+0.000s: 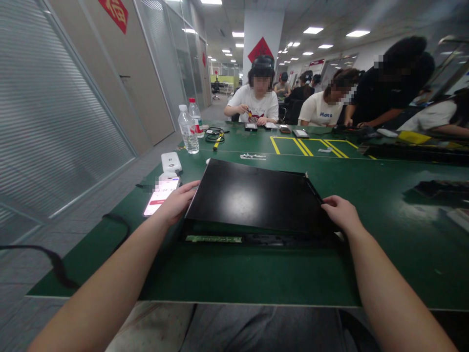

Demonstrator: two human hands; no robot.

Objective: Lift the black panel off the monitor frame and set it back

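A black LCD screen panel (252, 195) lies tilted over a thin black frame (289, 240), its near edge raised off the frame. Under that edge shows a narrow green circuit board strip (214, 239). My left hand (182, 199) grips the panel's left edge, fingers stretched along its side and partly behind it. At the right side, my right hand (340, 212) has thumb and fingers closed on the edge of the black frame, close against the panel. Its lower fingers are hidden.
On the green table (256, 278), a lit phone (161, 195) and a white device (171, 162) sit left. Behind them stand two water bottles (189, 132) and a coiled black cable (216, 136). Yellow tape marks (308, 146) lie farther back. A co-worker (256, 100) sits opposite.
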